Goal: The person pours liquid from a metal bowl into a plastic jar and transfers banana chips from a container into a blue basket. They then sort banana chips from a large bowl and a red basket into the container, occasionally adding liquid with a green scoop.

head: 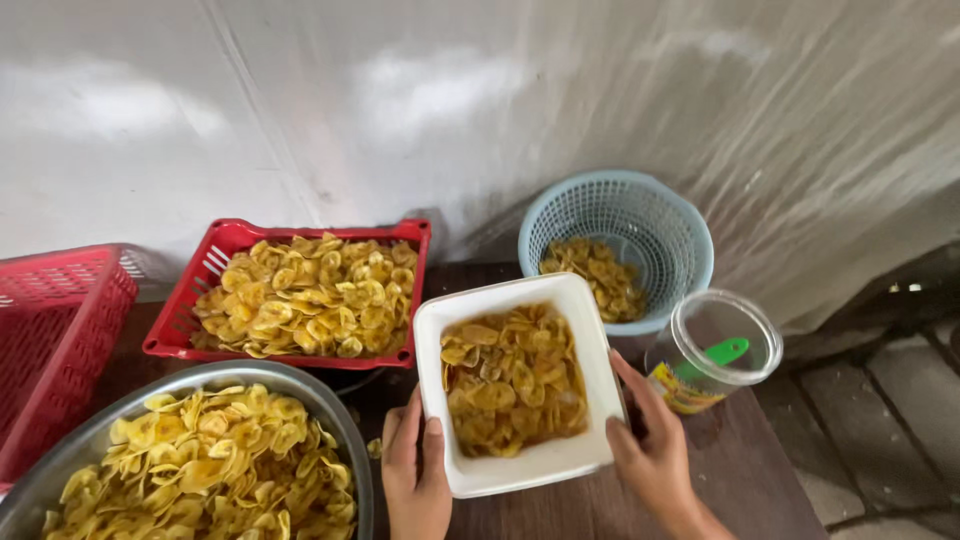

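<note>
White rectangular plastic tub (pixel 516 470) of yellow fried banana chips (pixel 512 378), held between both hands above a dark wooden table (pixel 720 470)
Left hand (pixel 415 470) clasps the tub's near-left edge, thumb on the rim; right hand (pixel 652 445) grips its right side, fingers curled round the wall. Beyond the left hand stands a red slatted crate of chips (pixel 305 292), left of it a round metal basin of chips (pixel 190 460); beyond the right hand a pale blue mesh basket (pixel 620 230) and a clear lidded jar (pixel 715 350)
</note>
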